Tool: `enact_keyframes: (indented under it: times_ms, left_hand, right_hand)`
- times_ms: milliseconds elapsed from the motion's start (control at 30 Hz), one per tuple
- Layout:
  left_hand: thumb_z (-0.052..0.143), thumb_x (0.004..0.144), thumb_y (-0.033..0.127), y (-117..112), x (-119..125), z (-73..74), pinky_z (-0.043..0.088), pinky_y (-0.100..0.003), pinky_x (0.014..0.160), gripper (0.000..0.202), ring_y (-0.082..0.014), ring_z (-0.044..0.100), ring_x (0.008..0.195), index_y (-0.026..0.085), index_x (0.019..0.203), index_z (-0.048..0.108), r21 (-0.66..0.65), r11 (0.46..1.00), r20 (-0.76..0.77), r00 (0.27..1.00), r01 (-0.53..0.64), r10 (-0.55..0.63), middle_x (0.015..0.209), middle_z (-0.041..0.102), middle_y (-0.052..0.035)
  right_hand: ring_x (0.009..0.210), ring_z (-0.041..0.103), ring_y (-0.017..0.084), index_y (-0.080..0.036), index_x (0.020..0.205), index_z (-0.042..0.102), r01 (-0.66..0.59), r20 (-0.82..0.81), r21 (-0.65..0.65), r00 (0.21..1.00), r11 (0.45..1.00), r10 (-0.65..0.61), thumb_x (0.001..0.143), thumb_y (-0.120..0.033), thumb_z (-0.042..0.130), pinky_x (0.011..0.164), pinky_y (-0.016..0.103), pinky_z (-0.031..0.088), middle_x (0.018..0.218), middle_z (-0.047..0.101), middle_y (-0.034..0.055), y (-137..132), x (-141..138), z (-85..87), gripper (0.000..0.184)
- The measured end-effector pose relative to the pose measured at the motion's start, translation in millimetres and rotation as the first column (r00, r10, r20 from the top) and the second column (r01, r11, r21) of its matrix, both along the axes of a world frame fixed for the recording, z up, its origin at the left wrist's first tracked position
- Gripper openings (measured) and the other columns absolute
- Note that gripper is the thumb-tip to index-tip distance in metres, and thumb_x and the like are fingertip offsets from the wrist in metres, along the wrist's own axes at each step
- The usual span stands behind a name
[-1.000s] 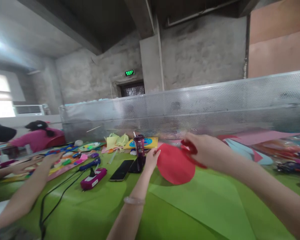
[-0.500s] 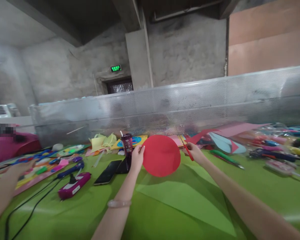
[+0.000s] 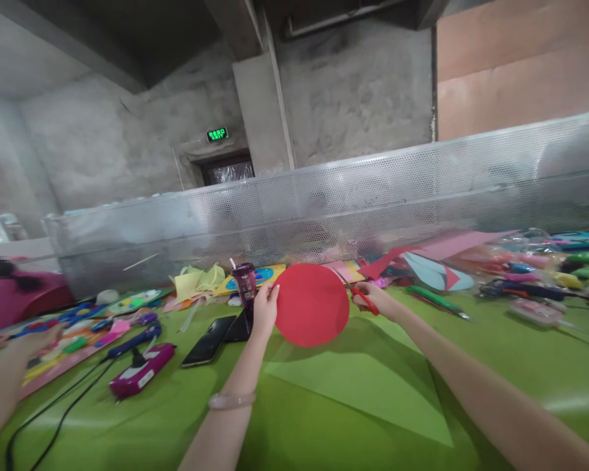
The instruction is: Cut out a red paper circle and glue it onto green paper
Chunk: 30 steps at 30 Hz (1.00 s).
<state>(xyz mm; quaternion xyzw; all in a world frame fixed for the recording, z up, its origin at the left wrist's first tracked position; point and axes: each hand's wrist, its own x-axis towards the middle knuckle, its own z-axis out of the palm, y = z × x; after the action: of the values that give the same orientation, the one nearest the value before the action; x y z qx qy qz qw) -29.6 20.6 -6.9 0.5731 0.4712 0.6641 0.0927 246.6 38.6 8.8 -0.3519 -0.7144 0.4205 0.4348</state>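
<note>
My left hand (image 3: 266, 307) pinches the left edge of a red paper circle (image 3: 313, 305), held up above the table. In my right hand (image 3: 374, 299) is a pair of red-handled scissors (image 3: 366, 299), fingers closed around the handles. The blades point left and up, at the circle's upper right edge; whether they touch the paper I cannot tell. Under the circle, a light green paper sheet (image 3: 363, 386) lies on the green table (image 3: 294, 445). Behind the scissors, red paper scraps (image 3: 387, 261) lie near a light blue paper piece (image 3: 425, 271).
Left of my arm are a black phone (image 3: 209, 341), a dark cup with a straw (image 3: 246, 284) and a purple power strip (image 3: 142, 371) with cables. A co-worker's arm (image 3: 4, 379) reaches in at far left. A green utility knife (image 3: 434, 301) lies right; a perforated metal panel (image 3: 324, 196) stands behind.
The scissors have turned in my right hand, their blades now leaning left toward the circle instead of upward. My left hand still holds the circle. The view has shifted slightly.
</note>
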Motion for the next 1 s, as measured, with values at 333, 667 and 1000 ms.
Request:
enact_keyframes:
  times_ms: [333, 667, 1000]
  left_hand:
    - [0.047, 0.076, 0.037, -0.1, 0.6, -0.3, 0.043, -0.033, 0.072, 0.025, -0.0209, 0.059, 0.077, 0.016, 0.083, 0.058, -0.038, 0.999, -0.047, 0.999, 0.014, -0.016, 0.082, 0.064, -0.0075]
    - [0.046, 0.076, 0.038, -0.8, -0.6, -0.5, 0.043, -0.033, 0.071, 0.027, -0.0215, 0.060, 0.077, 0.015, 0.086, 0.058, -0.061, 0.998, -0.038, 0.999, -0.003, 0.000, 0.082, 0.065, -0.0084]
    - [0.047, 0.075, 0.039, 0.9, -1.8, -0.7, 0.043, -0.033, 0.072, 0.027, -0.0221, 0.060, 0.077, 0.015, 0.084, 0.059, -0.068, 0.998, -0.028, 1.000, -0.011, 0.009, 0.082, 0.065, -0.0087]
  right_hand:
    - [0.040, 0.041, 0.006, -0.017, 0.060, 0.046, -0.063, 0.040, -0.008, 0.997, 0.998, 0.063, 0.057, -0.018, 0.053, 0.040, 0.019, 0.033, 0.047, 0.043, -0.0071, -6.0, 1.9, 0.3, 0.007]
    - [0.039, 0.041, 0.006, -0.017, 0.062, 0.047, -0.077, 0.100, -0.031, 0.992, 0.997, 0.079, 0.057, -0.016, 0.048, 0.038, 0.018, 0.028, 0.044, 0.045, -0.0061, -5.7, 2.2, 1.4, 0.005]
    - [0.040, 0.039, 0.006, -0.017, 0.061, 0.044, -0.063, 0.144, -0.037, 0.987, 0.997, 0.068, 0.057, -0.014, 0.045, 0.039, 0.018, 0.028, 0.044, 0.045, -0.0057, -10.7, 1.5, 4.7, 0.005]
